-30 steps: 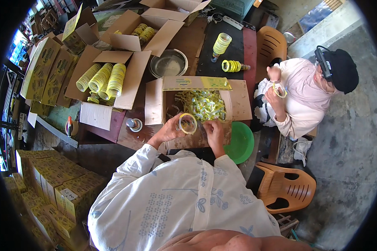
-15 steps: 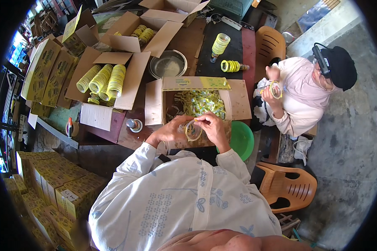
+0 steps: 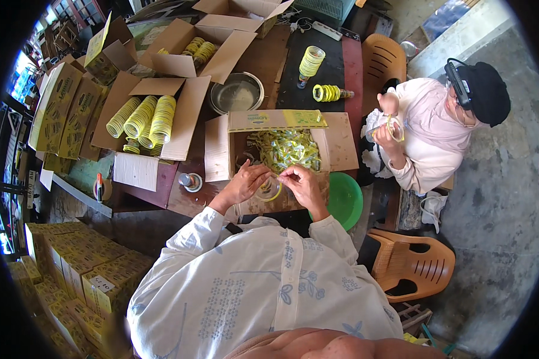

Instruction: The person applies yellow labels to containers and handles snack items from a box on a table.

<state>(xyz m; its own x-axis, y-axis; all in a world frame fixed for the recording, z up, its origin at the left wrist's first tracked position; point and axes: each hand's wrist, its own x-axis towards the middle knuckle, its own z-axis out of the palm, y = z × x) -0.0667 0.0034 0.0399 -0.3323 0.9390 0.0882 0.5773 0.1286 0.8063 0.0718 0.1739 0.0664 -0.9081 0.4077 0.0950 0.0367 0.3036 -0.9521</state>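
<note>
In front of my body, at the near edge of the open box, a clear round ring with a yellowish edge (image 3: 269,191) hangs below my fingertips. My left hand (image 3: 245,182) is closed at the ring's upper left side, its fingers partly covering the rim. Just right of the ring, my right hand (image 3: 303,185) has thumb and fingertips pinched together; whatever they hold is too small to name. Right beyond both hands, the cardboard box (image 3: 336,148) contains a heap of small yellow-green wrapped packets (image 3: 287,148).
Left stands a carton (image 3: 188,128) of stacked yellow rings (image 3: 163,119). A metal bowl (image 3: 236,94) sits behind, a small jar (image 3: 190,182) near my left hand. A green basin (image 3: 345,200) is at my right. Across the corner, a person (image 3: 437,128) handles a similar ring.
The ring has tilted and sunk slightly, moving left. My right fingertips have come off its top edge, and my left hand has shifted over its upper left side.
</note>
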